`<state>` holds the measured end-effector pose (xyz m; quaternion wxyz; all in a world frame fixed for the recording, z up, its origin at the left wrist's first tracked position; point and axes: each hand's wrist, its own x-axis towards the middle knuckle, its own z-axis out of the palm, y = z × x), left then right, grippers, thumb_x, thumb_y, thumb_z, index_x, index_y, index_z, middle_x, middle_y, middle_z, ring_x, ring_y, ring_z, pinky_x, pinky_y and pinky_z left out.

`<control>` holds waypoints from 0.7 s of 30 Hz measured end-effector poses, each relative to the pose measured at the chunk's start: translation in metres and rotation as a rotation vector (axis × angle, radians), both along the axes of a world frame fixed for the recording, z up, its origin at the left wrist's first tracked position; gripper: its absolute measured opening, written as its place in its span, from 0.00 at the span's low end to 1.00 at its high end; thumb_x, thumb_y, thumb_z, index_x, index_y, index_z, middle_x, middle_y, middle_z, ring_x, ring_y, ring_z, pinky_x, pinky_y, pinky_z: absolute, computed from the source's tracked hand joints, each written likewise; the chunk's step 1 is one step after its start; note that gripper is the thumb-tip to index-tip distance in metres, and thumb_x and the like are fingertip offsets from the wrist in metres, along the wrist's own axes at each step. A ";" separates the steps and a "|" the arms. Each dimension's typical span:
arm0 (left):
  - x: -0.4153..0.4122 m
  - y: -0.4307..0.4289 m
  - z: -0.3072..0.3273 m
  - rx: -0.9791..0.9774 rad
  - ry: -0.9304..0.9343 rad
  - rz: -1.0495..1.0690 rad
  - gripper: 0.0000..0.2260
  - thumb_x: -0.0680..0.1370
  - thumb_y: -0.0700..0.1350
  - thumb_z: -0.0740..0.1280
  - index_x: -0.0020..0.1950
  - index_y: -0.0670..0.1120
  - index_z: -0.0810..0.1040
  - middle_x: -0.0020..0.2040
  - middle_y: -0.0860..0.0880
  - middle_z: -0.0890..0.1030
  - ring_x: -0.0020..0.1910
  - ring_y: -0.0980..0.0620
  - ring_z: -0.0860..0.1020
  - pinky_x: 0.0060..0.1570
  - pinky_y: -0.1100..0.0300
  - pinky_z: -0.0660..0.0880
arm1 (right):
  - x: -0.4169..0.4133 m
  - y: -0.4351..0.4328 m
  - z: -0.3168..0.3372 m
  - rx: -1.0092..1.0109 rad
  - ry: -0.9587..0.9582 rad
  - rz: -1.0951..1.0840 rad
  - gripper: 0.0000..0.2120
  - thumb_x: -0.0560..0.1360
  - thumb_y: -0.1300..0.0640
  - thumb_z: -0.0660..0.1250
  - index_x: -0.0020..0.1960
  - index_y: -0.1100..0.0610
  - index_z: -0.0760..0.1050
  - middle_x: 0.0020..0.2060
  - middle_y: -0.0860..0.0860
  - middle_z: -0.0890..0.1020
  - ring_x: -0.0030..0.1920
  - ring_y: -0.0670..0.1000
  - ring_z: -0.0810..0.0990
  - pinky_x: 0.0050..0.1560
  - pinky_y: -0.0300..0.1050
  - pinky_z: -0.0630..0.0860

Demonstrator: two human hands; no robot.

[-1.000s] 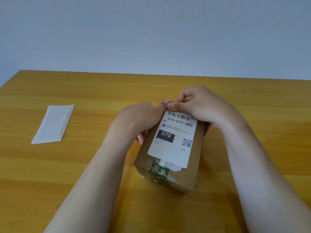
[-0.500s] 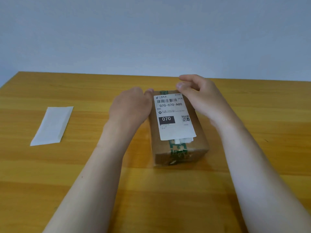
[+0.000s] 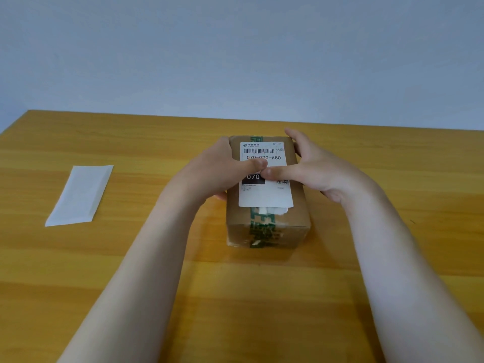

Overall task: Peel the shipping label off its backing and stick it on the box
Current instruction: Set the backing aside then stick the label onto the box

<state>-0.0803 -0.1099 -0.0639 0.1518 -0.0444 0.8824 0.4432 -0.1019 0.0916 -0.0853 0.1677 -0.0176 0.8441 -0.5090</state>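
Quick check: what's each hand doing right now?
Left hand: grips the box, thumb pressing the label.
Right hand: open, thumb pressing the label, fingers against the box.

the brown cardboard box (image 3: 298, 205) lies flat on the table (image 3: 131, 142), long side running away from the viewer, with green printed tape (image 3: 262, 226) down its middle and over the near end. the white shipping label (image 3: 265, 197) is on its top face, showing a barcode, "070-070-a80" and a black "070" block; its middle is covered. the empty white backing (image 3: 78, 196) lies flat well apart to the left, slightly angled.
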 end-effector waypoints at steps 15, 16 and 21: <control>-0.004 0.003 -0.012 0.003 0.099 0.115 0.23 0.77 0.61 0.73 0.64 0.53 0.69 0.53 0.58 0.80 0.46 0.53 0.85 0.29 0.55 0.81 | -0.003 -0.004 -0.013 -0.082 0.142 -0.212 0.28 0.70 0.43 0.82 0.64 0.49 0.75 0.58 0.44 0.84 0.52 0.46 0.86 0.44 0.43 0.79; -0.004 0.003 -0.012 -0.010 0.106 0.124 0.22 0.77 0.61 0.73 0.63 0.52 0.70 0.52 0.57 0.81 0.46 0.53 0.85 0.29 0.56 0.80 | -0.002 -0.006 -0.012 -0.064 0.152 -0.220 0.27 0.71 0.43 0.81 0.63 0.50 0.75 0.57 0.44 0.84 0.51 0.46 0.86 0.43 0.43 0.79; -0.005 0.004 -0.014 -0.120 0.176 0.160 0.21 0.78 0.63 0.70 0.57 0.48 0.72 0.44 0.54 0.83 0.38 0.53 0.83 0.25 0.61 0.73 | -0.002 -0.010 -0.013 -0.021 0.193 -0.257 0.19 0.72 0.42 0.79 0.55 0.51 0.78 0.50 0.46 0.87 0.48 0.48 0.86 0.41 0.44 0.76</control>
